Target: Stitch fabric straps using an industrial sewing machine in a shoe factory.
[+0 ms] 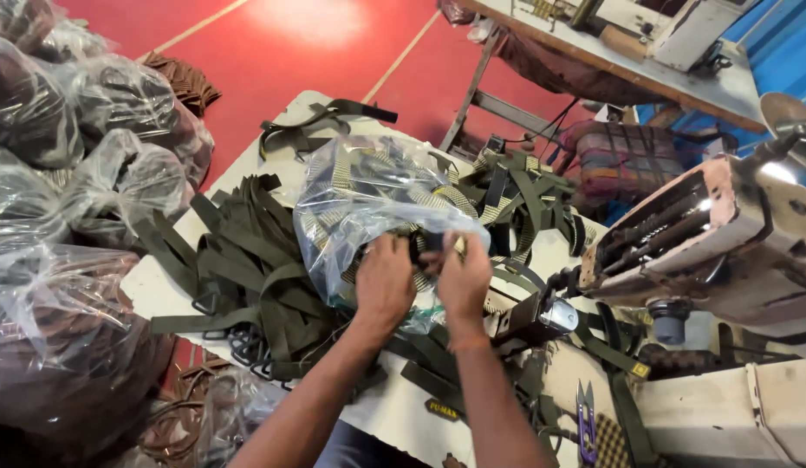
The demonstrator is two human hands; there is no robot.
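Observation:
A clear plastic bag (368,199) stuffed with olive and tan webbing straps lies on the white table (152,290). My left hand (384,282) grips the bag's near edge, fingers curled into the plastic. My right hand (462,276) is beside it, pinching a dark strap piece (427,245) at the bag's mouth. Both forearms reach up from the bottom of the view.
A heap of olive straps with metal buckles (247,269) lies left of the bag, more straps (524,199) behind it. A sewing machine (724,234) stands at right, purple snips (585,425) near the front edge. Bulging plastic sacks (65,173) pile up at left on the red floor (308,43).

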